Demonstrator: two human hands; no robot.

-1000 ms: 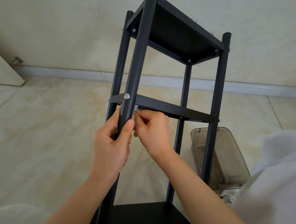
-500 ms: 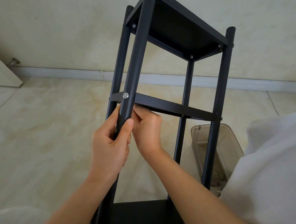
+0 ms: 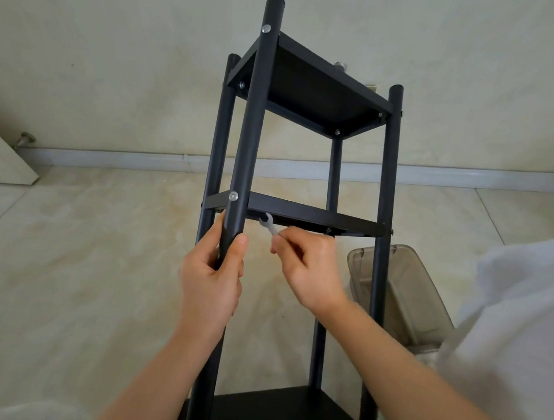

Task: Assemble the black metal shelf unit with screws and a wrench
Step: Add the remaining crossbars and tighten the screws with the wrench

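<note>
Standing upright on the pale marble-patterned tile floor (image 3: 74,274), the black metal shelf unit with four round posts (image 3: 303,209) fills centre frame. Left hand (image 3: 212,280) wraps fingers and thumb round the near post just below the middle tier. Right hand (image 3: 310,269), at its 3 o'clock, pinches a small silver open-ended wrench (image 3: 269,224), head touching the tier's underside. Translucent grey plastic bin (image 3: 403,295) sits at 4 o'clock.

Black shelf unit (image 3: 309,210), silver wrench (image 3: 269,225)
</note>
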